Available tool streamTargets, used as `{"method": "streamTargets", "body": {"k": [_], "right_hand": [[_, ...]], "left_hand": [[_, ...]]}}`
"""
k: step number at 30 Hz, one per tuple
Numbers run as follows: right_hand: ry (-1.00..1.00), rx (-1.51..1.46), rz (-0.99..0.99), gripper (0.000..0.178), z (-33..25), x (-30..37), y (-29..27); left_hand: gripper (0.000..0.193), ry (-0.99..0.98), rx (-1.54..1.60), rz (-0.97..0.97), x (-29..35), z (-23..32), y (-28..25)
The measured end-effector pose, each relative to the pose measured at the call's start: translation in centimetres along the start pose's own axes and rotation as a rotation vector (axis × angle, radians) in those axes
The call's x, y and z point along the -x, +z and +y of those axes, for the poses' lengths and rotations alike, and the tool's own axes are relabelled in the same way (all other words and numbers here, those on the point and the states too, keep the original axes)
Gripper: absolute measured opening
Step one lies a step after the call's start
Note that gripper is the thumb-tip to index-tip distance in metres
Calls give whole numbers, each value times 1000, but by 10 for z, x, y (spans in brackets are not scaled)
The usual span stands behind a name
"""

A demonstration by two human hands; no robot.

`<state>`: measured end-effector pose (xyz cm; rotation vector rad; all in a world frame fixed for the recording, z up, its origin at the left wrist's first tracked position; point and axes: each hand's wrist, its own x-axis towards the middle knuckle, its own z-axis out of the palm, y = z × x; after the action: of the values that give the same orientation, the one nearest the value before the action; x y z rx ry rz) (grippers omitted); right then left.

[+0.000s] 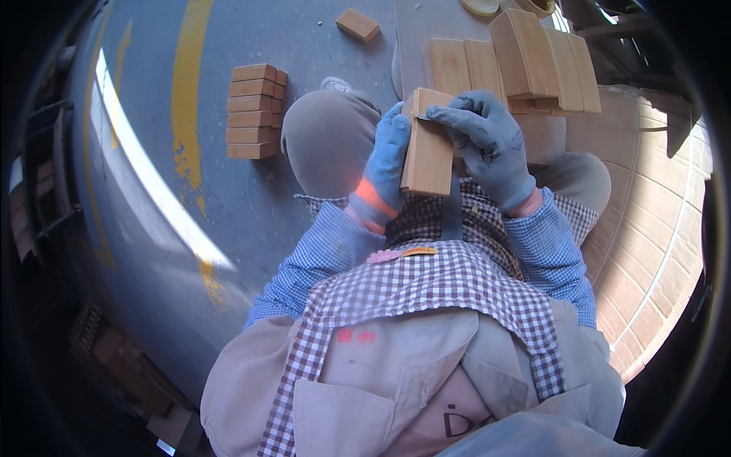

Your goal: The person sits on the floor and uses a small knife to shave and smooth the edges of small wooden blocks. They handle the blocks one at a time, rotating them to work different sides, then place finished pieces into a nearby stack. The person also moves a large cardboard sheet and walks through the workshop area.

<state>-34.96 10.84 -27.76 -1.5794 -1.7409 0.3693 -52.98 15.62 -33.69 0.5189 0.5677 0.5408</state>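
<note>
A light-brown wooden block with a seam along its left edge is held upright over my lap. My left hand, in a blue-grey glove with an orange cuff, is closed around the block's left side. At the block's upper end is my right hand, in a grey glove with dark smudges. Its thumb and fingers are pinched together against the top face. A small dark edge shows at the fingertips; what they hold, if anything, is too small to make out.
Left of my knee stands a stack of similar blocks on the grey floor. A single block lies farther ahead. Larger wooden pieces are piled ahead right, beside cardboard sheeting. Yellow lines mark the floor.
</note>
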Motion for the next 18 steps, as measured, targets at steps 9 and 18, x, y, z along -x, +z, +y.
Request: {"method": "streamTargets", "body": {"k": [9,18], "right_hand": [[92,-45,84,27,5,-4,2],[173,-62,115,24,10,-16,6]], "left_hand": [[65,20,-37,0,-4,-2,-1],[64,54,-31,-38,-1,-1,1]]}}
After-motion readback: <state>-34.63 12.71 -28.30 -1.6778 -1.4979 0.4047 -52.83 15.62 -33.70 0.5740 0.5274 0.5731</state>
